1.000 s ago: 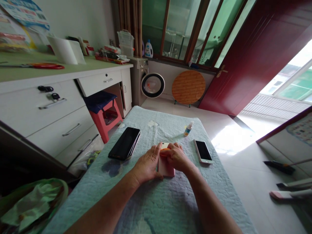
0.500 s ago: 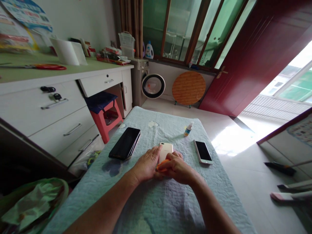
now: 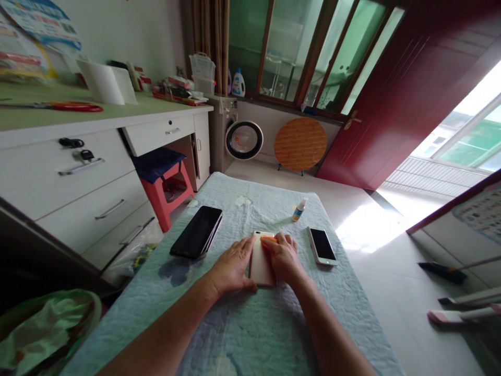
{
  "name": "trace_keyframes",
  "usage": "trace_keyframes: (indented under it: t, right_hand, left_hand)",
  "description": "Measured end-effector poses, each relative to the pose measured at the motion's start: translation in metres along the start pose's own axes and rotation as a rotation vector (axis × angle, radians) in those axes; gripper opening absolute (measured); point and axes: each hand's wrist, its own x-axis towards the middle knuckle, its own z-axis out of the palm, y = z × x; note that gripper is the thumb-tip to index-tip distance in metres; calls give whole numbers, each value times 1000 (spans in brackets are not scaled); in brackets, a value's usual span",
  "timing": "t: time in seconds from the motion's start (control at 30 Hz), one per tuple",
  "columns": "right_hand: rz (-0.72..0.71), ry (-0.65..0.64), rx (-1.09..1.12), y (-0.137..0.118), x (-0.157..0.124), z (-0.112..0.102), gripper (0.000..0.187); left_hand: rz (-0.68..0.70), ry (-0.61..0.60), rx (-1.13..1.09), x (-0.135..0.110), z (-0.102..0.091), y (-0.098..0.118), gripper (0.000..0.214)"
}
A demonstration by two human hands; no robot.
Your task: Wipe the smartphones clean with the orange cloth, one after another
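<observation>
A pale gold phone (image 3: 260, 261) lies face down on the light blue quilted cloth (image 3: 242, 324). My left hand (image 3: 230, 266) rests flat along its left edge, fingers stretched out, steadying it. My right hand (image 3: 282, 256) is curled over an orange cloth (image 3: 268, 239), pressing it on the phone's upper right part. A black phone (image 3: 198, 231) lies to the left. To the right lies a white phone (image 3: 321, 245) with its dark screen up. A small spray bottle (image 3: 298, 210) stands beyond them.
White drawers (image 3: 78, 183) and a green-topped desk run along the left, with a red stool (image 3: 166, 180) underneath. A green bag (image 3: 43, 324) sits at lower left. A washing machine (image 3: 235, 133), a round wooden board (image 3: 300, 143) and a dark red door (image 3: 407, 89) stand behind.
My right hand has slid the orange cloth from the phone's near end up to its far end. One second ago it was also at the far end. My left hand stayed put.
</observation>
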Motion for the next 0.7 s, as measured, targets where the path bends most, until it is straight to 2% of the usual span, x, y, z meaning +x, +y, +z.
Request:
trace_keyframes:
  t: [0.13,0.2,0.33,0.47,0.6,0.7]
  right_hand:
    - [-140,-71,79,-10,-6,-6,29]
    - [-152,-76,73,-12,-5,-6,28]
    - [-59,-12,10,-9,1,-1,25]
    - [51,1,-61,0,6,3,28]
    - [102,17,-32,10,5,2,31]
    - [106,-10,14,15,2,-1,32]
  left_hand:
    - [-3,1,-5,1,0,0,118]
    - [-5,-1,-5,1,0,0,118]
    - [2,5,7,1,0,-1,117]
    - [5,-15,17,0,-3,1,103]
    - [15,-52,49,0,-5,1,94]
    - [30,-36,54,0,-4,-1,90]
